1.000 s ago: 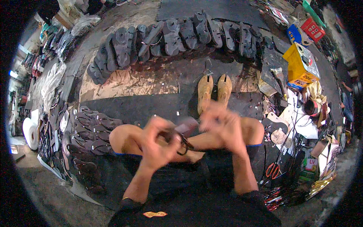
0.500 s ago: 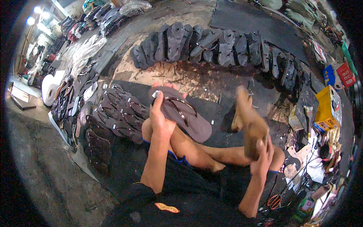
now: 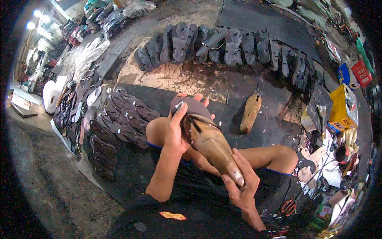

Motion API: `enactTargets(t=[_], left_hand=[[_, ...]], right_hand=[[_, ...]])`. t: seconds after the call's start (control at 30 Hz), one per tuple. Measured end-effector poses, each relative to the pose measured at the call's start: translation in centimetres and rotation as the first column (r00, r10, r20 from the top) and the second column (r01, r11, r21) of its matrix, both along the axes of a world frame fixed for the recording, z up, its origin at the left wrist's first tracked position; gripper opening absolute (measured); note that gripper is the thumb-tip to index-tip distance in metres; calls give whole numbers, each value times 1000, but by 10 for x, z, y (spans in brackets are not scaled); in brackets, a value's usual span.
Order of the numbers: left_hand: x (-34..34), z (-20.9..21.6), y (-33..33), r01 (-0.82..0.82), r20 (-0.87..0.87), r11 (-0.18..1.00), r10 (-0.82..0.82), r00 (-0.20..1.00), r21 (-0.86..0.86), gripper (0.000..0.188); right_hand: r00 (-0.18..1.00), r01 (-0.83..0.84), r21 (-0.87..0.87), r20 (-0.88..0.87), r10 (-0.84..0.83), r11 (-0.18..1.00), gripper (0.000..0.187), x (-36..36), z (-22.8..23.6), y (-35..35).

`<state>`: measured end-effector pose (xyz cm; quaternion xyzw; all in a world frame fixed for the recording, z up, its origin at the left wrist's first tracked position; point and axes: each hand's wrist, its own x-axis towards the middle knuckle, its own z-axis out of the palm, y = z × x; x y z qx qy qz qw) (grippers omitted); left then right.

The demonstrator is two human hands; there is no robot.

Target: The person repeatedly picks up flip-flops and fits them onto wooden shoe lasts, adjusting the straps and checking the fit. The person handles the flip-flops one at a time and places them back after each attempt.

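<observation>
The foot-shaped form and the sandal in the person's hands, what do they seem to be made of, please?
The foot-shaped form looks like wood, worn smooth and glossy: tan-brown with darker patches and highlights. The sandal's sole is matt grey-brown, probably foam or rubber, judging by its even, dull surface; which one, I cannot tell.

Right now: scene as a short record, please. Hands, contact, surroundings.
Left hand: grips dark flip-flop near its toe end
Right hand: holds brown shoe last by its heel end
Contact: last's slotted end against the flip-flop
Ahead: second shoe last on dark mat
Left side: grouped flip-flops, white roll
Right side: orange-handled scissors, yellow box
</observation>
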<state>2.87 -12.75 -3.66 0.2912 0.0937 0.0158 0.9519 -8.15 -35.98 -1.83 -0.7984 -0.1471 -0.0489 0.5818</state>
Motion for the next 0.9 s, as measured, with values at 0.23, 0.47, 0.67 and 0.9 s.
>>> enactTargets(t=[0.23,0.47,0.67,0.9], left_hand=[[-15,-2,-25,160,-10,987,-159,987,25,41],[-44,-28,-43,111,-172,985,-133,976,-132,47],[-111,-58,-16,318,-424,944,-255,869,84,66],[-152,15,-28,403,-434,913,-338,835,64,75]], right_hand=[[986,117,-14,124,-114,993,57,-6,-10,19],[998,65,122,-7,-64,990,61,-4,-52,17],[934,-215,180,-248,256,960,53,-24,-61,13],[702,81,344,-686,191,935,46,-57,-54,17]])
